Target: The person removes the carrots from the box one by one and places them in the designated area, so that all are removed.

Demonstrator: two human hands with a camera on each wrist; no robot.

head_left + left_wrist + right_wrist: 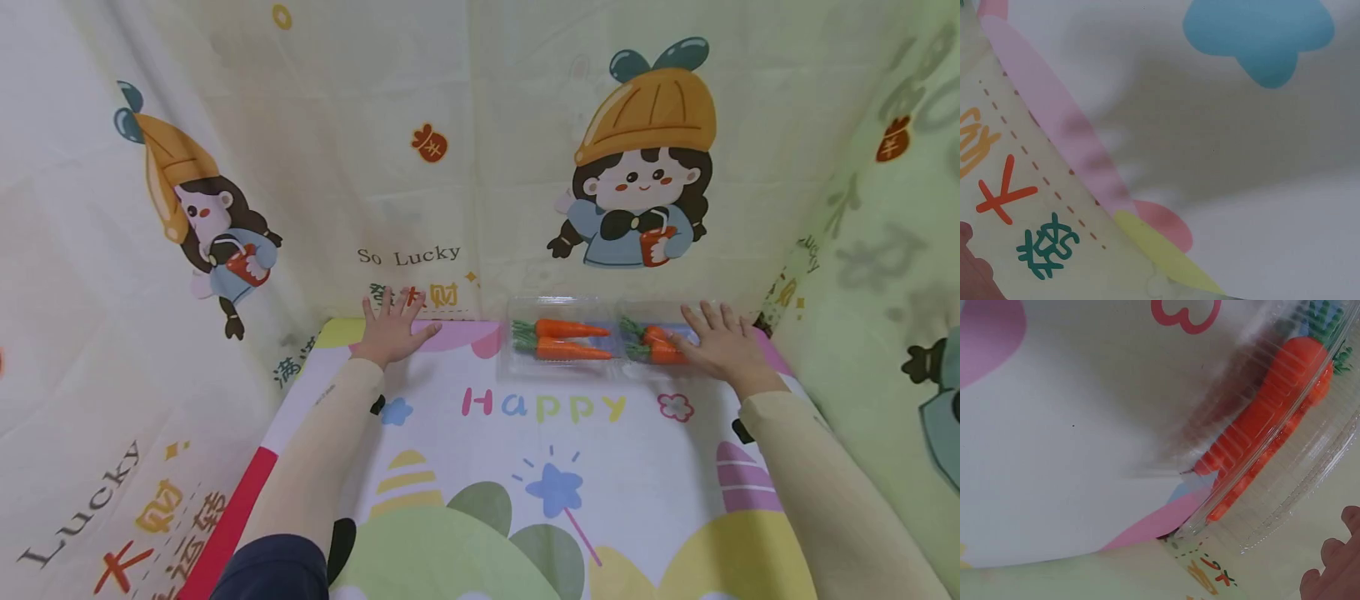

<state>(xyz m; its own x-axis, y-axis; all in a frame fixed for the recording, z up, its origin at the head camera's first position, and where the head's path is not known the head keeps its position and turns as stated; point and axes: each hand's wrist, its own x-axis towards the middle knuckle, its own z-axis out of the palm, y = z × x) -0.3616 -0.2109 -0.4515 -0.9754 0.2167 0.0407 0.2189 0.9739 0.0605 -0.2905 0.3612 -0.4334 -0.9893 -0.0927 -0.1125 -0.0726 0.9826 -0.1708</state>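
My left hand [390, 333] spreads its fingers over the back left of the table, by the cloth wall, and holds nothing. Only a few of its fingertips [979, 275] enter the left wrist view, at the lower left corner. At the back right, my right hand [723, 346] has its fingers spread and overlaps the right-hand clear plastic box [636, 372] in the head view. Orange carrots [1254, 419] with green tops lie inside that box, partly hidden by the hand. Beside it on the left stands a second clear plastic box [555, 371] with two carrots [573, 347].
A white tablecloth [540, 442] printed with "Happy", stars and cartoon shapes covers the table. Pale yellow printed cloth [510, 200] rises as a wall behind it, and more cloth [862, 350] hangs at both sides. Both boxes stand against the back wall.
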